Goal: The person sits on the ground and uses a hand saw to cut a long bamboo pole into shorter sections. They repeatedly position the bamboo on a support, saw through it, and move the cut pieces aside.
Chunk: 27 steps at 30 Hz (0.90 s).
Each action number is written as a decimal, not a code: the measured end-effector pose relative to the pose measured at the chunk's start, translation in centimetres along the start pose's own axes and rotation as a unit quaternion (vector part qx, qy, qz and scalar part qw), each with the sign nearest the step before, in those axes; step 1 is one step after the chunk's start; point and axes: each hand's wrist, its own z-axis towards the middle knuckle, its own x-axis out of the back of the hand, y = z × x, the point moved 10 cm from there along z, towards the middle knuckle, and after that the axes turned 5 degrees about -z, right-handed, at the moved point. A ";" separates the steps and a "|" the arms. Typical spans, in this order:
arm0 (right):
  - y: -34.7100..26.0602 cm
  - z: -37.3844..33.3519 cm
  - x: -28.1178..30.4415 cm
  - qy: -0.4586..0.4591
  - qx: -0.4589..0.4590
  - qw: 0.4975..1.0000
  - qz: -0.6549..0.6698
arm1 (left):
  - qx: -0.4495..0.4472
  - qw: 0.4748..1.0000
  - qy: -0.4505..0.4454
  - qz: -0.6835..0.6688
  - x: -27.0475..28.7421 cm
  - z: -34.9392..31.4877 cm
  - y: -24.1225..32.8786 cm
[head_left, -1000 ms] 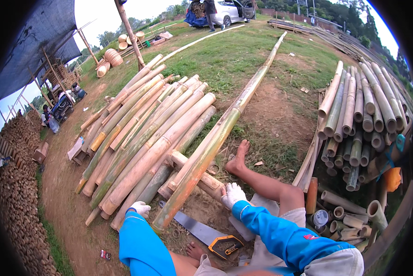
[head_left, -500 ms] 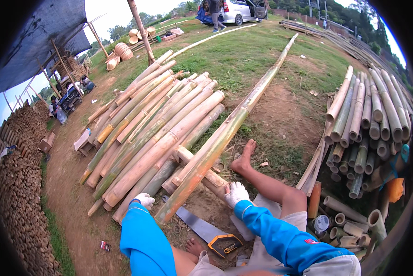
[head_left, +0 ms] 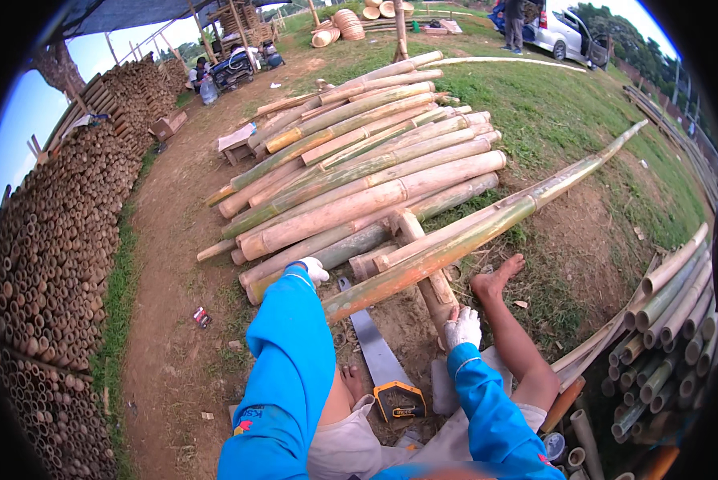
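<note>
A long green-and-orange bamboo pole (head_left: 487, 220) slants away from me, resting across a shorter, thick bamboo piece (head_left: 429, 284). My right hand (head_left: 463, 328), in a white glove, is closed on the near end of that thick piece. White-gloved too, my left hand (head_left: 315, 272) reaches out beside the near ends of the stacked poles, just left of the long pole's near end. Its fingers are mostly hidden, so I cannot tell whether it touches a pole. A hand saw (head_left: 381, 352) with a yellow-and-black handle lies on the ground between my arms.
Thick bamboo poles (head_left: 375, 196) lie stacked ahead. Cut bamboo sections (head_left: 47, 280) form a tall wall at left; more poles (head_left: 679, 312) are bundled at right. My bare foot (head_left: 499, 274) rests beside the thick piece. A silver car (head_left: 563, 32) stands far back.
The view has swung left, so the scene sits farther right and more of the bamboo wall shows. My left hand has come slightly closer to the saw's tip. My right hand stays on the thick bamboo.
</note>
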 end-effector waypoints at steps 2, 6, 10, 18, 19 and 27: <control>0.2 0.1 -0.1 0.021 0.002 1.000 -0.009 | -0.011 0.999 0.003 0.042 0.1 0.5 0.1; 0.3 0.4 -0.5 0.029 0.013 0.999 -0.011 | -0.013 0.999 -0.002 0.047 0.1 0.8 0.1; 0.2 0.3 -0.3 0.034 0.009 0.999 -0.016 | -0.007 0.999 0.001 0.034 0.1 0.6 0.1; 0.4 0.0 0.1 -0.009 -0.025 1.000 0.003 | 0.004 1.000 -0.005 -0.009 0.1 -0.5 0.6; 0.4 0.0 0.1 -0.008 -0.025 1.000 0.007 | 0.016 1.000 0.000 -0.025 0.2 -0.9 0.5; 0.3 -0.1 -0.2 0.013 -0.004 1.000 -0.001 | 0.033 0.999 -0.003 -0.038 0.1 -1.6 0.5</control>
